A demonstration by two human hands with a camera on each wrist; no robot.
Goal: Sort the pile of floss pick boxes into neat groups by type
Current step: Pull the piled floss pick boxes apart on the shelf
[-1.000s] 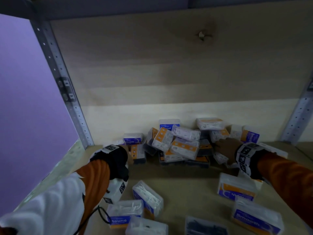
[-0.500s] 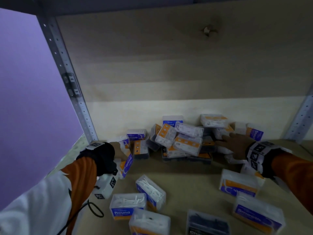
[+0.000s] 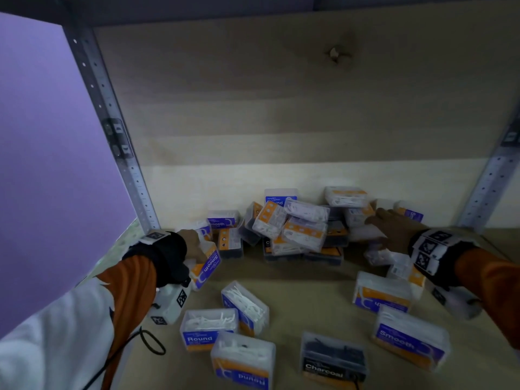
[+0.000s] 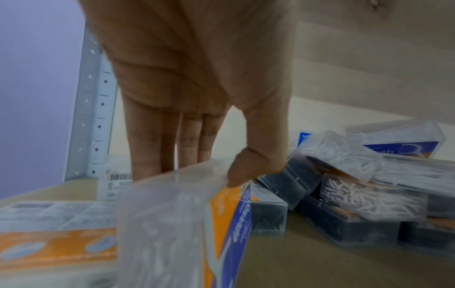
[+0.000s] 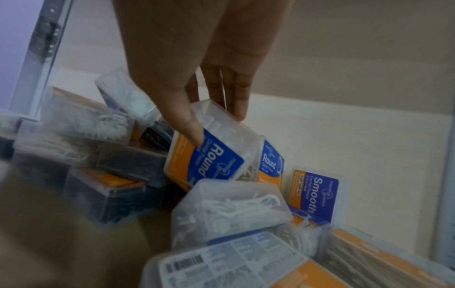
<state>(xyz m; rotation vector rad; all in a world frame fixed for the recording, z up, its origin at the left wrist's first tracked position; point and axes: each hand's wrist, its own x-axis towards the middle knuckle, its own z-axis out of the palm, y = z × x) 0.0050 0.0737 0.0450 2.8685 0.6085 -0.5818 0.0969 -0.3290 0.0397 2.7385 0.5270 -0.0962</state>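
On the wooden shelf [image 3: 309,282], against its pale back board, lies the jumbled pile of clear plastic floss pick boxes [image 3: 298,229], orange and blue labels mixed with dark charcoal ones; a few more boxes lie scattered nearer me, among them a dark box labelled Charcoal [image 3: 333,358] and a clear one labelled Round [image 3: 208,329]. My left hand [image 3: 194,244] grips a clear box with an orange and blue Smooth label [image 3: 206,267] at the left edge of the pile, thumb [image 4: 256,165] curled over one long edge and the fingers [image 4: 167,140] down the far side, the box tilted clear of the shelf as far as I can judge; my right hand [image 5: 197,74] pinches a clear box with a blue Round label [image 5: 211,152] at the right of the pile, thumb on the label face, fingers behind its top edge. I judge these boxes light and stiff, with slick walls, so a grip across the narrow sides holds better than one on the broad faces; the picks inside are loose and would shift if tipped; the lid seam looks like the weak spot, so I would avoid squeezing there. Pulling the Round box could topple the neighbours leaning against it, so I would lift it straight up; sorting looks barely begun.
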